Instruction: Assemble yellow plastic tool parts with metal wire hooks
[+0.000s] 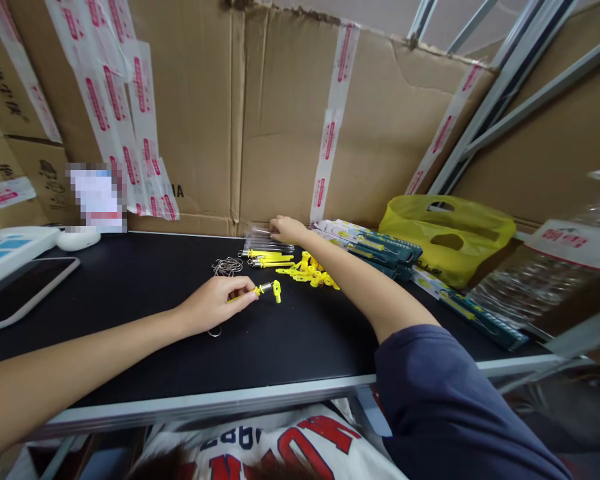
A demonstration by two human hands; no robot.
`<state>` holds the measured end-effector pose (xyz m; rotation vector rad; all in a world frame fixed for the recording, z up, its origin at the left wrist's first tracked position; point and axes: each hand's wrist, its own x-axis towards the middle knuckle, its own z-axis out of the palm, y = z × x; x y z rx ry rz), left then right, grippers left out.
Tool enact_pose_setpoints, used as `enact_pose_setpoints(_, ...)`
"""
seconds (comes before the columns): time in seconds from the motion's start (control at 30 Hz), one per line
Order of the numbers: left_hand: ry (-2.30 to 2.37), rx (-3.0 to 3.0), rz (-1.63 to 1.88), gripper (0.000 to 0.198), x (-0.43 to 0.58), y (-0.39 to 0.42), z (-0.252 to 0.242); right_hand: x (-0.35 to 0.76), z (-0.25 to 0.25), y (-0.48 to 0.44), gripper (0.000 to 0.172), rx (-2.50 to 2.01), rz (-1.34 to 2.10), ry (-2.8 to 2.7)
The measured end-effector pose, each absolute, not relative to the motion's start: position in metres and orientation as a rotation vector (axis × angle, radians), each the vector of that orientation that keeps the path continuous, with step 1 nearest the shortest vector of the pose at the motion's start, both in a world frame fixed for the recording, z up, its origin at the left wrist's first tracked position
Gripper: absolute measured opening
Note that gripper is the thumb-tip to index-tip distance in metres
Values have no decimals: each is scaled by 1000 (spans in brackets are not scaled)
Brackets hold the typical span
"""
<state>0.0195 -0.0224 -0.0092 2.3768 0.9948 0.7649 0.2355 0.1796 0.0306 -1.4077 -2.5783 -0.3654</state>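
My left hand [223, 303] is closed around a thin yellow plastic rod [259, 290] with a metal collar. At the rod's tip sits a small yellow plastic piece [277, 291]. At the back of the table, my right hand [286, 230] has its fingers bent down onto a row of clear plastic tubes [266, 240]; what is between the fingertips is hidden. In front of the tubes lie several yellow rods with metal ends [270, 259]. Loose yellow plastic parts [307, 272] form a pile beside them. A tangle of metal wire loops [227, 267] lies just beyond my left hand.
Packaged items on dark green cards [375, 245] are stacked at right, near a yellow plastic bag [445, 230] and a big clear bottle [545, 273]. A phone [25, 293] and a white case [79, 239] lie left. Cardboard [280, 133] walls the back.
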Motion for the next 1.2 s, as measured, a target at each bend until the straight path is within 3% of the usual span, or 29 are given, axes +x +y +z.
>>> enact_pose_setpoints(0.43,1002,2386,770,26,20,-23,-9,236,35,175,30,-1423,-407,-2582)
enact_pose_setpoints(0.63,1032,2386,784,26,20,-22,-9,239,51,125,24,-1260,-355,-2531)
enact_pose_setpoints(0.83,997,2392,829,26,22,-23,-9,243,39,20,33,-816,417,-2389)
enact_pose_setpoints(0.97,963,2408,837,26,21,-24,-9,241,10,-16,27,-751,799,-2240)
enact_pose_setpoints(1.2,997,2432,823,29,19,-23,-9,239,-8,-17,19,-659,1044,-2074)
